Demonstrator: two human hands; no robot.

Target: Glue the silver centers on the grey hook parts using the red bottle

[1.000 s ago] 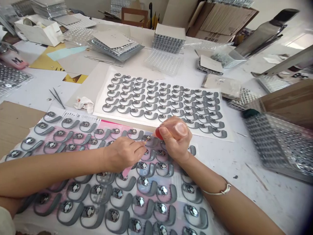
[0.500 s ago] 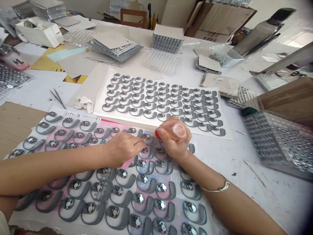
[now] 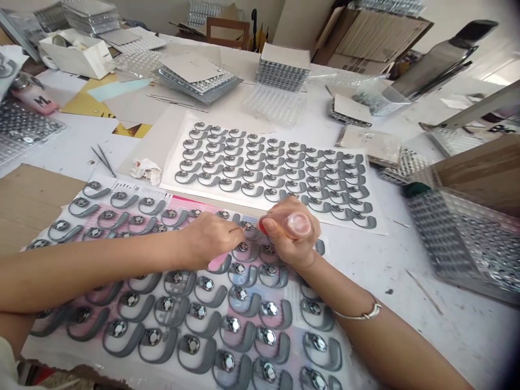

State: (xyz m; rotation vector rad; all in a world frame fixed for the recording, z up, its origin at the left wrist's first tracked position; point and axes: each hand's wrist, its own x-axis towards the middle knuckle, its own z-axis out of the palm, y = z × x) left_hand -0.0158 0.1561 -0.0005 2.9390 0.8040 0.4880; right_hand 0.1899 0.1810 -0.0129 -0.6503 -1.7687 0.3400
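Observation:
My right hand (image 3: 290, 235) is wrapped round a small clear bottle with a red cap (image 3: 293, 223), its tip pointing left at a grey hook-shaped part (image 3: 247, 227). My left hand (image 3: 211, 238) is pinched, fingertips touching that same part; what they pinch is too small to name. Both hands rest over a near sheet (image 3: 134, 192) covered with rows of grey hook parts, each with a round metal disc. A second sheet (image 3: 170, 157) of the same parts lies just beyond.
Tweezers (image 3: 102, 160) and a crumpled tissue (image 3: 147, 170) lie to the left of the far sheet. Clear blister trays (image 3: 467, 238) stand at right, stacked trays (image 3: 282, 70) and cardboard boxes (image 3: 365, 38) at the back. A white box (image 3: 75, 51) sits far left.
The view has shifted slightly, the sheets sliding a little right and down in frame. Both hands stay together at the same grey part with little movement.

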